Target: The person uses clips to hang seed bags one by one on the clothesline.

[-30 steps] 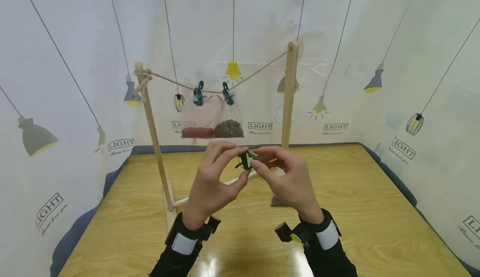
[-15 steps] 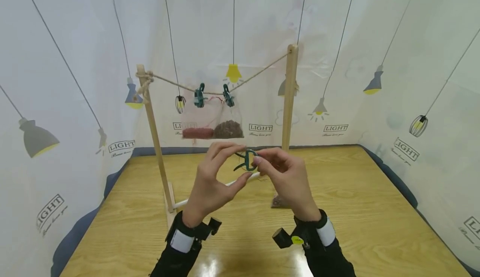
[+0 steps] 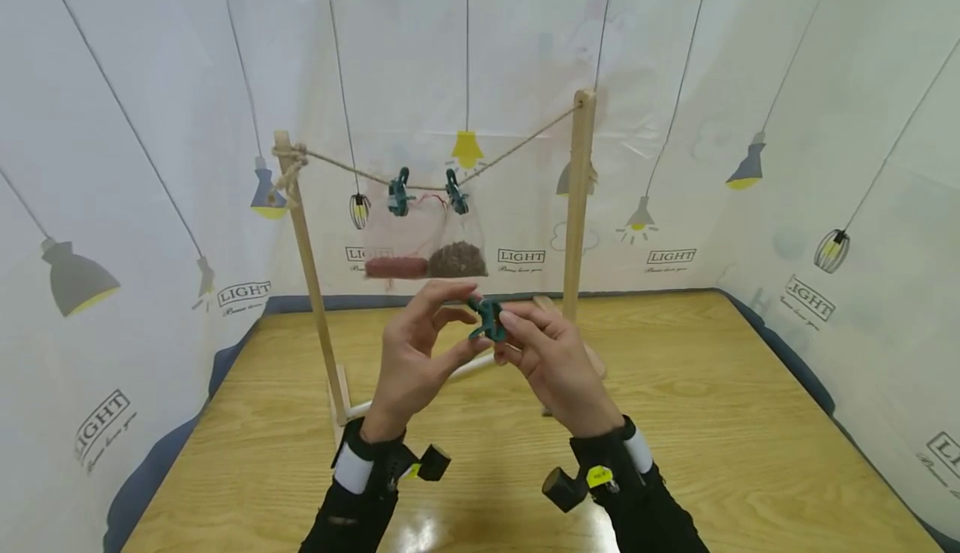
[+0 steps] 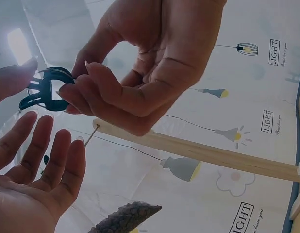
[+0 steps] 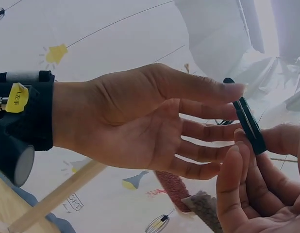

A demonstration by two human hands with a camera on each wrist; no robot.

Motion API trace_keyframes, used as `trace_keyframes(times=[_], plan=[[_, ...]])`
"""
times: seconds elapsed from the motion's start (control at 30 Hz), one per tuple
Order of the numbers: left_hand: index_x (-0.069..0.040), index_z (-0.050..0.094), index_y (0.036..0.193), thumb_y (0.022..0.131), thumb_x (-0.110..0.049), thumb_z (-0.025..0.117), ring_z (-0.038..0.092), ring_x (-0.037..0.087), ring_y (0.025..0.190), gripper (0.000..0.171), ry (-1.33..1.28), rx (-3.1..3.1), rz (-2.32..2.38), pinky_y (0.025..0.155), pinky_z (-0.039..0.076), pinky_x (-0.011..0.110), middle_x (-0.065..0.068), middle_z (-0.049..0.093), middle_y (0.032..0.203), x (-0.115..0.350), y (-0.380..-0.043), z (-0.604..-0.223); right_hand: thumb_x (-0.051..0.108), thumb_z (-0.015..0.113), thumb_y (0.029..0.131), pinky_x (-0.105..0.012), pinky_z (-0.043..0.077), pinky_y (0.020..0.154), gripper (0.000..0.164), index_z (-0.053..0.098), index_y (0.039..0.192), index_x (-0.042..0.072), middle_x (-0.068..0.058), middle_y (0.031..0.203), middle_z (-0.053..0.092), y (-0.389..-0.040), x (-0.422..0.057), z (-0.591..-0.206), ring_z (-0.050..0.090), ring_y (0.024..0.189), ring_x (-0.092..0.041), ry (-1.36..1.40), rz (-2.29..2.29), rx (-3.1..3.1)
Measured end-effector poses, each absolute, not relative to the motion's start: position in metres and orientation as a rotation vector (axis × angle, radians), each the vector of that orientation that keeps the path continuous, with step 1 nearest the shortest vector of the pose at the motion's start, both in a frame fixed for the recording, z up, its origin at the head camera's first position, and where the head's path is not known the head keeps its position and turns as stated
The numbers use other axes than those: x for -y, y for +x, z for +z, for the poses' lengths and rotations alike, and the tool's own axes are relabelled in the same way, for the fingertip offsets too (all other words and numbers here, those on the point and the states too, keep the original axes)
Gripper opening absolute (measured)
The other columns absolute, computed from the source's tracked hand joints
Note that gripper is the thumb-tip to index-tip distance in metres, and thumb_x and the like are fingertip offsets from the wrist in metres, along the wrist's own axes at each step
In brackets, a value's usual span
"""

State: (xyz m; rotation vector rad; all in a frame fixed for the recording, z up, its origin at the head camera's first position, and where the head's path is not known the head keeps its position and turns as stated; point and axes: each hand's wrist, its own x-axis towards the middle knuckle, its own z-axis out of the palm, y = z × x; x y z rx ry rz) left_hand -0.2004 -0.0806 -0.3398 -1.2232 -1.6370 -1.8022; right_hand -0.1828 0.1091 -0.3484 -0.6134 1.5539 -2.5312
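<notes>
Between both hands is a green plastic plant clip (image 3: 491,321), with its two handle prongs pointing to the left. My right hand (image 3: 555,366) pinches its rounded jaw end between thumb and fingertips, plain in the left wrist view. My left hand (image 3: 408,353) spans the prongs, thumb on one side and fingers on the other; the right wrist view shows its thumb on the clip (image 5: 249,121). Beyond, two similar clips (image 3: 400,192) hold clear bags on a rope, one with a reddish filling (image 3: 396,267), one with dark brown lumps (image 3: 458,259).
The rope (image 3: 337,163) sags between a left wooden post (image 3: 307,261) and a right wooden post (image 3: 577,203). A white bar (image 3: 471,366) joins the stand low down, partly behind my hands. The wood-grain table (image 3: 712,420) meets a lamp-printed curtain.
The clip has turned in my fingers and shifted slightly left. Both hands moved a little left with it. The hanging bags stay in place.
</notes>
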Motion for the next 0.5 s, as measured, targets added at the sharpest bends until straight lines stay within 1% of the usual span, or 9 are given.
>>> trace_keyframes(times=[0.1, 0.13, 0.33, 0.5], plan=[[0.017, 0.058, 0.128, 0.09, -0.014, 0.08, 0.063, 0.014, 0.115, 0.054, -1.234, 1.611, -1.845, 0.094, 0.059, 0.033, 0.003, 0.063, 0.126, 0.0812, -0.2006, -0.3401, 0.022, 0.057, 0.107, -0.021, 0.056, 0.075, 0.017, 0.071, 0.111, 0.014, 0.004, 0.101, 0.067, -0.1841, -0.1065, -0.35, 0.061, 0.082, -0.009, -0.598, -2.523, -1.503], [0.017, 0.058, 0.127, 0.09, -0.016, 0.08, 0.063, 0.014, 0.114, 0.055, -1.234, 1.609, -1.855, 0.094, 0.059, 0.033, 0.002, 0.063, 0.125, 0.0814, -0.2007, -0.3401, 0.022, 0.057, 0.107, -0.02, 0.056, 0.075, 0.017, 0.071, 0.111, 0.014, 0.004, 0.1, 0.067, -0.1842, -0.1059, -0.3502, 0.061, 0.082, -0.009, -0.59, -2.524, -1.493], [0.018, 0.058, 0.126, 0.09, -0.015, 0.081, 0.064, 0.014, 0.11, 0.055, -1.232, 1.611, -1.883, 0.093, 0.06, 0.032, 0.003, 0.065, 0.124, 0.0831, -0.2013, -0.34, 0.021, 0.058, 0.106, -0.021, 0.055, 0.074, 0.017, 0.073, 0.108, 0.015, 0.003, 0.1, 0.067, -0.1857, -0.1044, -0.3505, 0.061, 0.082, -0.009, -0.568, -2.532, -1.491], [0.018, 0.058, 0.122, 0.089, -0.012, 0.08, 0.065, 0.014, 0.108, 0.05, -1.219, 1.622, -1.897, 0.092, 0.059, 0.031, 0.001, 0.067, 0.121, 0.0848, -0.2005, -0.3402, 0.022, 0.058, 0.106, -0.022, 0.054, 0.074, 0.017, 0.073, 0.109, 0.016, 0.003, 0.1, 0.067, -0.1867, -0.1046, -0.3514, 0.06, 0.083, -0.01, -0.57, -2.519, -1.506]])
